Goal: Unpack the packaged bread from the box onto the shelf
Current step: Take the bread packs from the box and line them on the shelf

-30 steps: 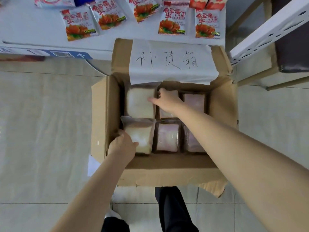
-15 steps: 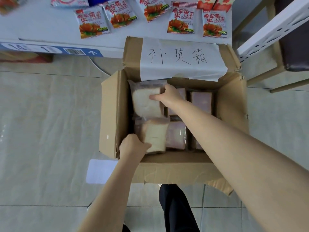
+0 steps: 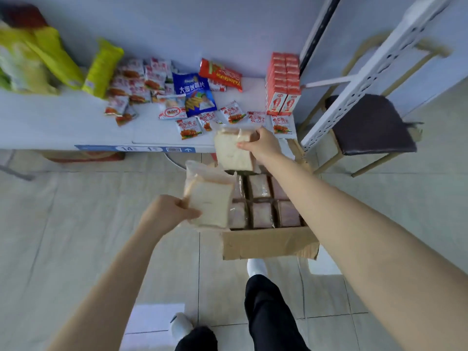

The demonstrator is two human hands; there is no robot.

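Wrapped bread [image 3: 210,206] in left hand [image 3: 165,214], right hand [image 3: 264,146]

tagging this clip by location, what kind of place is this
Likely a small shop or stockroom being restocked: a white shelf with a barcode label strip on its front edge, snack packets and red drink cartons on it, and a cardboard box of packaged bread.

Eight bread packs [image 3: 210,206], one cardboard box [image 3: 266,244].
Two lifted, six boxed; on shelf [image 3: 50,127], one blue chip bag [image 3: 196,95], one red snack bag [image 3: 220,76], two rows of red cartons [image 3: 282,79]; beside, one chair [image 3: 367,125].
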